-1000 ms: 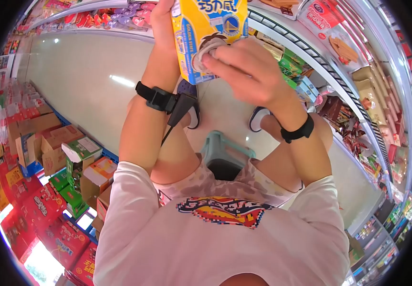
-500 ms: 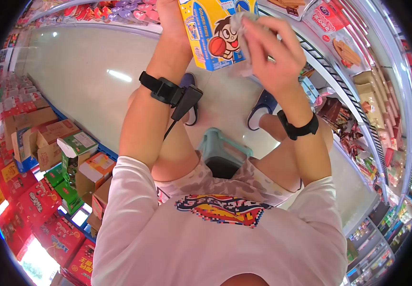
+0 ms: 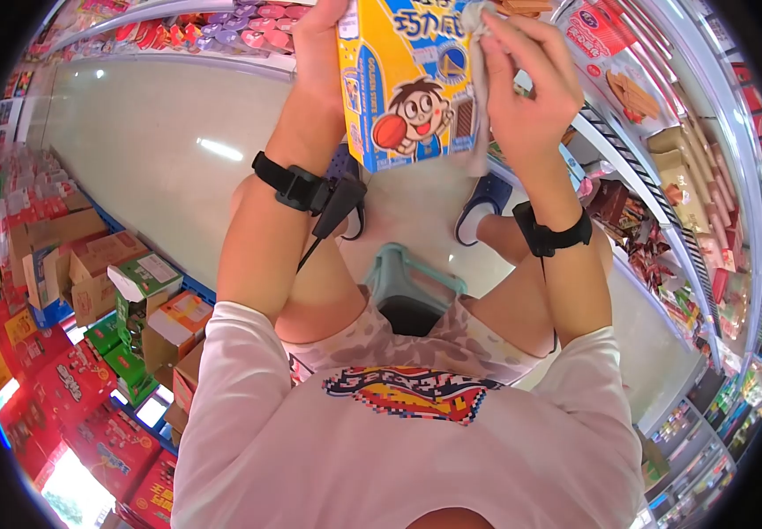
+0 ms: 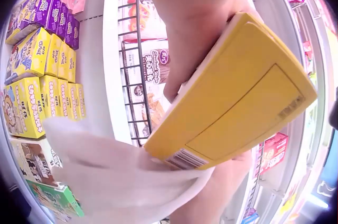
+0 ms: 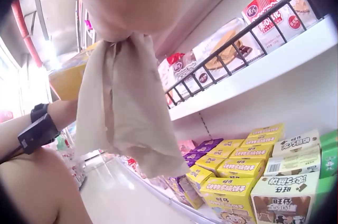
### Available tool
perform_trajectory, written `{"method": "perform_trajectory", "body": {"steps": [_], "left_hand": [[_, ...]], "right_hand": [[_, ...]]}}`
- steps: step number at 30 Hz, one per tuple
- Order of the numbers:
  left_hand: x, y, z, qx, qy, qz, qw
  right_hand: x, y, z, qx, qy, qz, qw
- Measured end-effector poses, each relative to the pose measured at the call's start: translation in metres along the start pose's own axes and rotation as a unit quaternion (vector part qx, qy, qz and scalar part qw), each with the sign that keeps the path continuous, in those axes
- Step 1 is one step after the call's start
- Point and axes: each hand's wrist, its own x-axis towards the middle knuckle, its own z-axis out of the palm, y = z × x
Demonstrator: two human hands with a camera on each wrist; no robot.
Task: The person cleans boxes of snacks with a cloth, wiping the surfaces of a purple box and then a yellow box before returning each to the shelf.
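My left hand [image 3: 317, 66] grips a yellow and blue snack box [image 3: 409, 97] by its left side, high in the head view. A cartoon child with a basketball is printed on its front. The left wrist view shows a plain yellow face of the box [image 4: 237, 97] with a barcode. At the box's right edge, my right hand [image 3: 535, 93] pinches a pale cloth [image 5: 127, 102] between thumb and fingers. In the right wrist view the cloth hangs in folds below that hand. Its lower part [image 4: 121, 176] overlaps a corner of the box in the left wrist view.
A shelf with a black wire rail [image 5: 232, 63] holds wafer packs on the right. Yellow snack boxes [image 5: 232, 192] stand in rows on the level beneath. Open cartons [image 3: 103, 269] and red gift boxes [image 3: 72, 379] line the left. A teal stool [image 3: 407, 286] is between the legs.
My right hand has carried the cloth from the box's front to its right edge. The box rose and tilted, then came down again slightly farther right, in my left hand's grip.
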Motion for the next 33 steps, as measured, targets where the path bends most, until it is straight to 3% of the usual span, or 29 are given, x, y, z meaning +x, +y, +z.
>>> {"method": "perform_trajectory", "body": {"steps": [2,4,5,11,14,17,19,23,24,26,32,33], "left_hand": [[-0.005,-0.002,0.006,-0.009,-0.061,-0.093,0.994],[-0.005,-0.009,0.004,-0.024,-0.067,-0.094,0.993],[-0.006,-0.01,0.003,-0.034,-0.07,-0.088,0.993],[0.002,-0.009,-0.01,-0.085,-0.148,-0.082,0.982],[0.003,-0.007,-0.002,-0.101,-0.163,-0.093,0.977],[0.001,-0.005,0.01,-0.132,-0.173,-0.099,0.971],[-0.001,-0.003,0.018,-0.068,-0.034,-0.076,0.994],[0.009,-0.003,0.004,0.031,0.028,-0.085,0.996],[0.012,-0.003,0.005,0.051,0.027,-0.082,0.995],[0.013,-0.005,0.006,0.226,0.052,0.063,0.971],[0.003,0.006,0.001,0.242,-0.041,0.055,0.968],[0.001,0.004,0.005,0.335,0.012,0.052,0.941]], "right_hand": [[-0.001,-0.001,-0.011,-0.041,-0.051,0.033,0.997],[0.009,-0.002,-0.01,-0.011,-0.015,-0.007,1.0],[0.007,-0.009,-0.008,0.035,-0.003,0.069,0.997],[0.003,-0.007,-0.001,0.128,-0.008,0.085,0.988],[0.001,-0.014,-0.002,0.152,-0.014,0.133,0.979],[-0.002,-0.015,-0.004,0.104,-0.028,0.115,0.987],[-0.005,-0.013,0.0,0.14,-0.007,0.147,0.979],[-0.011,-0.009,0.006,0.227,0.017,0.202,0.953],[-0.012,-0.008,0.008,0.253,0.018,0.213,0.943],[-0.01,-0.006,0.01,0.307,0.019,0.233,0.923],[-0.006,-0.015,0.016,0.26,-0.031,0.201,0.944],[-0.006,-0.014,0.016,0.258,-0.032,0.204,0.944]]}}
